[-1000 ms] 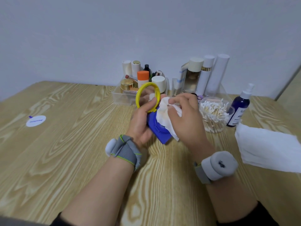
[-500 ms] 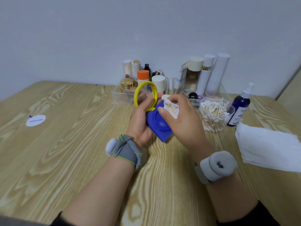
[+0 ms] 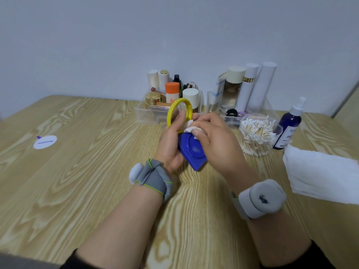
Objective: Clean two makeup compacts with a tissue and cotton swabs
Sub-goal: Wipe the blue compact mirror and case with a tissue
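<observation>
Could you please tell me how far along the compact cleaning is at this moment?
Done: no finished compact is set aside in view. In hand: the left hand holds the open blue compact while the right hand presses a wadded tissue against its base near the yellow-rimmed lid. Left: the cotton swabs stand apart from both hands, and a second compact is not clearly visible.

Cotton swabs stand between organiser tray and spray bottle.

Grey wristband, lime stitching, left; grey-white padded band right; black sleeves.
</observation>
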